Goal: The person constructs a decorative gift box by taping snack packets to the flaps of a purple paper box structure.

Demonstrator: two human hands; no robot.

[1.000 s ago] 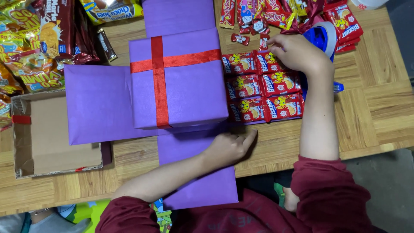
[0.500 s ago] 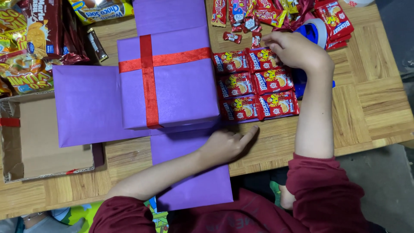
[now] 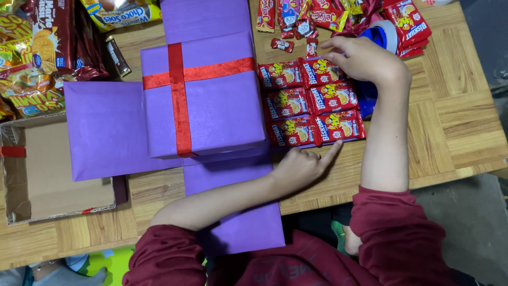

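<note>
A purple box (image 3: 206, 95) with a red ribbon cross stands in the middle of a purple paper cross (image 3: 106, 130) spread on the wooden table (image 3: 455, 127). Several small red snack packets (image 3: 312, 103) lie in two rows on the right flap. My left hand (image 3: 304, 164) rests at the near edge of that flap, index finger stretched toward the lowest packet. My right hand (image 3: 365, 58) touches the top right packet with its fingertips, covering part of a blue tape dispenser (image 3: 378, 37).
An open cardboard box (image 3: 47, 169) sits at the left. Larger snack bags (image 3: 42, 58) pile at the far left. More red packets and sweets (image 3: 338, 16) lie along the far edge. The table's near edge runs by my body.
My left hand has slid right along the near edge of the flap and its index finger now points at the lowest packet. My right hand stays at the top packets.
</note>
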